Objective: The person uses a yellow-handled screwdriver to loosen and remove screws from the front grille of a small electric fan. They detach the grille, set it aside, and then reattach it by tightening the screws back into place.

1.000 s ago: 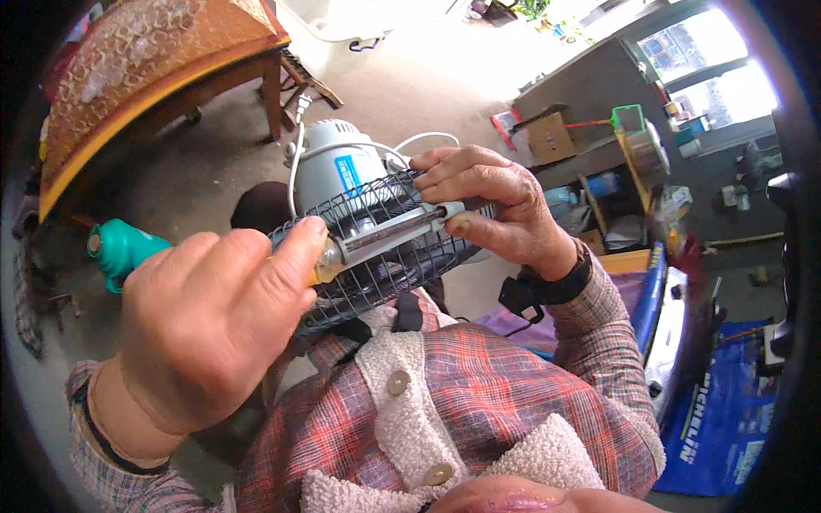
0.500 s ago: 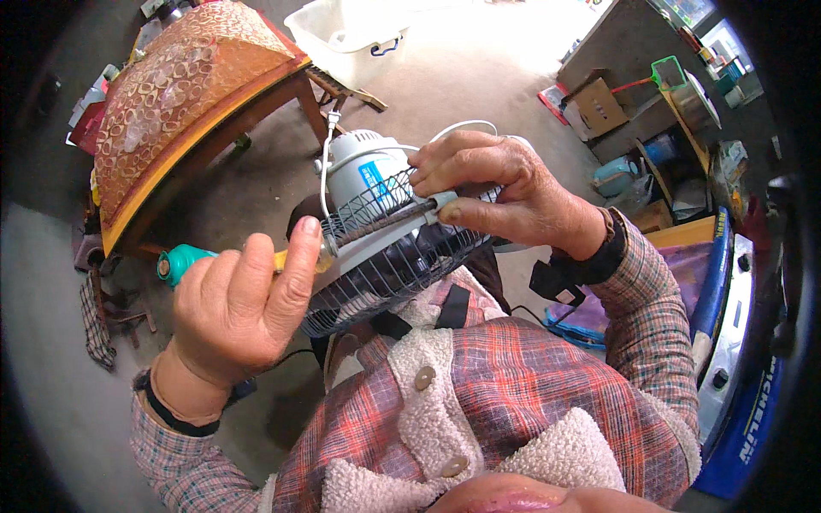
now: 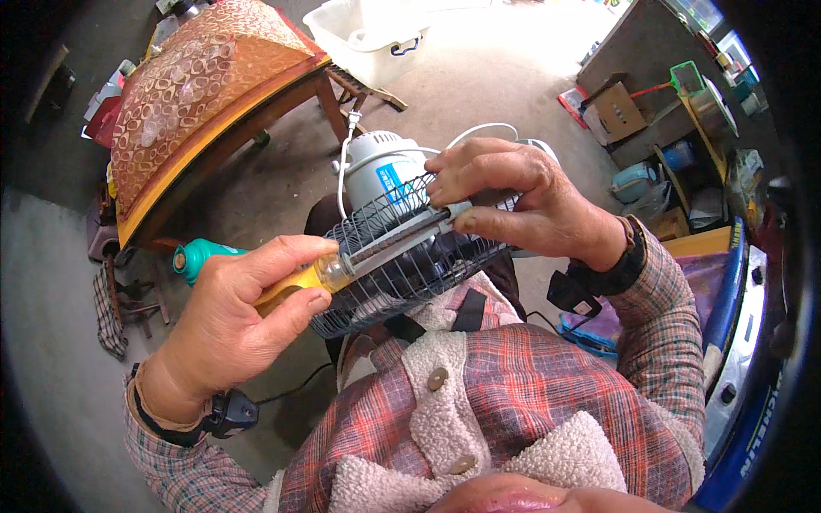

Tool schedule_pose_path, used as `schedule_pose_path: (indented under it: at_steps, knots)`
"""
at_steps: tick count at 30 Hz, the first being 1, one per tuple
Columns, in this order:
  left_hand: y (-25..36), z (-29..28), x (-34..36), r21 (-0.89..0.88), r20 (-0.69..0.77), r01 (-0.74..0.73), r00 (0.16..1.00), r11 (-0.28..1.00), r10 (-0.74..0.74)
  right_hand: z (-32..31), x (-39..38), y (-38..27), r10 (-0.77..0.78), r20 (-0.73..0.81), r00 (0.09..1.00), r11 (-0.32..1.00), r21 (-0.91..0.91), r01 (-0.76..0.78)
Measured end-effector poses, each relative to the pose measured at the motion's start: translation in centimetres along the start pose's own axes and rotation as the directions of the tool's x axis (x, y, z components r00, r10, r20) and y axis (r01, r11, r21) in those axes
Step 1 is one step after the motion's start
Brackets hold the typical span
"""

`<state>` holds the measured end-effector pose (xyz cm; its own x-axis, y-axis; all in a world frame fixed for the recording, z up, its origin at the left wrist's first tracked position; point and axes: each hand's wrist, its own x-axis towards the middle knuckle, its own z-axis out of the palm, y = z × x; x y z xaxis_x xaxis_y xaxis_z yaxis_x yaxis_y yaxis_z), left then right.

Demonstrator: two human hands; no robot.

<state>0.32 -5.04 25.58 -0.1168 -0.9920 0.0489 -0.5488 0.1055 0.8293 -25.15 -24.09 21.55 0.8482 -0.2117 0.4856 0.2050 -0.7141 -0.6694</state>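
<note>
My left hand (image 3: 227,316) is closed round the yellow handle (image 3: 295,286) of a screwdriver. Its shaft (image 3: 380,246) lies along a grey plastic strip on the black wire guard (image 3: 393,291) of a fan. My right hand (image 3: 556,214) grips the guard and the strip at the shaft's far end, thumb below and fingers above; the tip is hard to make out there. The fan's grey motor housing (image 3: 376,154) with a blue label is behind the guard, with a white cord and plug (image 3: 353,120) over it. Dark blades show through the wires.
A table with a patterned cover (image 3: 197,94) stands at upper left, a white tub (image 3: 359,43) behind it. A teal bottle (image 3: 197,256) is left of the fan. A cardboard box (image 3: 620,111), cluttered shelving (image 3: 676,179) and long blue-and-silver items (image 3: 735,342) are along the right.
My left hand has shifted its grip on the screwdriver: the raised forefinger has come down and the thumb now shows on the handle. The view has shifted, moving the scene rightward.
</note>
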Motion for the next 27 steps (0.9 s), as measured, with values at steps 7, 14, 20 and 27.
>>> schedule_pose_path:
  at_steps: [7, 14, 20, 27]
  knots:
    - [-0.3, 0.2, 0.5, 0.910, 0.160, -0.340, 0.815, 0.236, 0.557, -0.4, -0.2, 0.4, 0.039, 0.006, 0.999, 0.999, -0.004, -0.039]
    - [0.1, 1.1, -0.5, 0.877, -0.011, -0.232, 0.865, 0.420, 0.501, 0.2, 0.0, 0.2, -0.026, -0.045, 0.999, 1.000, -0.012, 0.026]
    - [0.7, 0.0, -0.3, 0.404, -0.040, -0.138, 0.985, 0.904, 0.168, 0.0, -0.2, 0.0, 0.012, -0.044, 0.999, 0.999, -0.035, -0.014]
    - [0.3, -0.7, 0.5, 0.064, 0.064, 0.026, 0.997, 0.998, -0.030, -0.2, 0.0, 0.1, 0.053, -0.022, 0.998, 0.998, -0.023, -0.054]
